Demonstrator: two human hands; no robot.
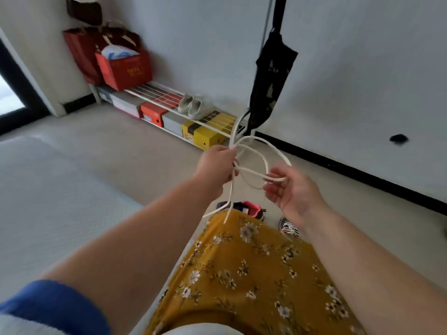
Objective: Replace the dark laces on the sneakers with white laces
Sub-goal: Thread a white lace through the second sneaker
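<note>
white laces are being held up in mid-air in front of the person, above the lap, looping in loose curls between both hands. the left hand is gripping the bunched part of the laces with its fingers curled closed around them, and two loose ends are hanging down from it toward a yellow floral skirt. the right hand is sitting palm up and mostly open, with its fingers lightly hooking one loop of the laces. below the hands, on the pale floor, a sneaker with a pink lining is lying just past the skirt's edge, and a second dark sneaker with white lacing is showing beside the right wrist. against the far wall, a low white shoe rack is holding coloured shoe boxes, a pair of pale shoes and red gift bags. a black bag is hanging on the wall.
</note>
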